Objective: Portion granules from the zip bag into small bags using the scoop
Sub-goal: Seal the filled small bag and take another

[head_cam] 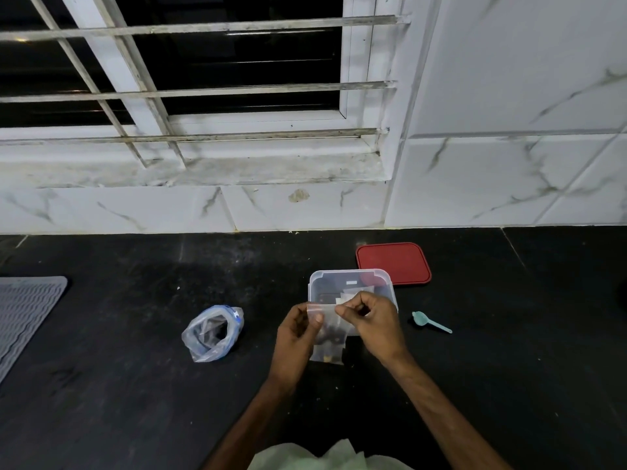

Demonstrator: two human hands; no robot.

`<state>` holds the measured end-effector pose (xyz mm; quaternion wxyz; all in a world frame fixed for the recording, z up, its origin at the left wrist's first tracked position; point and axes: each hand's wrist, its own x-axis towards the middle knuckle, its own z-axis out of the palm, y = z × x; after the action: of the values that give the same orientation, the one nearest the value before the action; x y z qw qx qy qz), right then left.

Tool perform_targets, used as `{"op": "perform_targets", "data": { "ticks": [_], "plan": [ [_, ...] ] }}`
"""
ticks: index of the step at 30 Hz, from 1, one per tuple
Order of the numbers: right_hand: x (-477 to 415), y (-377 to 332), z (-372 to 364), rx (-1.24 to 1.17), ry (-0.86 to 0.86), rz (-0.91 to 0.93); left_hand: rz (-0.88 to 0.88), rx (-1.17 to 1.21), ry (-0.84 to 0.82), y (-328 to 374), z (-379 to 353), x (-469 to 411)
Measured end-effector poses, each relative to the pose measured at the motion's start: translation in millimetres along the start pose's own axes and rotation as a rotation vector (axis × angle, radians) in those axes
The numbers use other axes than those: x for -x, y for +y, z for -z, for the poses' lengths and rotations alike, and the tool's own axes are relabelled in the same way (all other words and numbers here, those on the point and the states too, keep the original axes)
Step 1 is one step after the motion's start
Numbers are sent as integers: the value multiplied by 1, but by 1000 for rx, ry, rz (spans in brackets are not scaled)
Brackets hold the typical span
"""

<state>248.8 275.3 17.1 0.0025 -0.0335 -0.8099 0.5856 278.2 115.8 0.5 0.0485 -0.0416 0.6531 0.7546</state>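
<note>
**Q:** What can't you make out?

**Me:** Plenty. The near wall of the clear tub (349, 283) is hidden behind my knuckles. There are pale folded bits inside it, too blurred to name. The grey ribbed mat (23, 313), far out past my left hand (295, 337), is cut by the frame edge. A pale cloth (322, 459) below my wrists is cut off at the bottom. I cannot tell whether the scoop (428, 321) has anything in its bowl.

**Q:** And the fingers?

**Me:** Both sets are closed in a pinch. The left thumb lies on the front of the top strip of the small bag (327, 337), with the other fingers curled behind. The right hand (369, 323) has its fingertips bunched on the same strip, at its right end.

**Q:** How does the bag look?

**Me:** It is clear plastic, hanging down between my two hands, just nearer me than the tub. There is dark matter in the lower half and a light speck at the very bottom. I cannot tell whether the mouth is sealed or parted, nor whether the bottom edge touches the black counter (135, 385).

**Q:** The rest of the kit?

**Me:** The zip bag (212, 334) stands on the counter well to the left of my left hand. Its mouth gapes upward, with a blue strip at the rim. The contents are dark and no grains can be made out. The scoop is teal and lies just right of my right hand, with its bowl nearer my fingers and its handle pointing away. The red lid (393, 262) lies flat beyond my right hand, behind the tub's far corner.
</note>
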Motion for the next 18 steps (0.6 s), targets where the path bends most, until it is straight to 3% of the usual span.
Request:
{"op": "perform_targets", "data": {
  "ticks": [3,7,10,18],
  "plan": [
    [-6,5,4,-58,-33,-69,120,12,-154,-2,7,0],
    [-1,11,4,-154,-134,-174,107,51,-32,-19,9,-1],
    [13,26,2,-43,-226,-188,131,48,45,-33,10,-2],
    [23,75,-19,280,-242,-169,177,-472,11,-73,36,2]
  ]
}}
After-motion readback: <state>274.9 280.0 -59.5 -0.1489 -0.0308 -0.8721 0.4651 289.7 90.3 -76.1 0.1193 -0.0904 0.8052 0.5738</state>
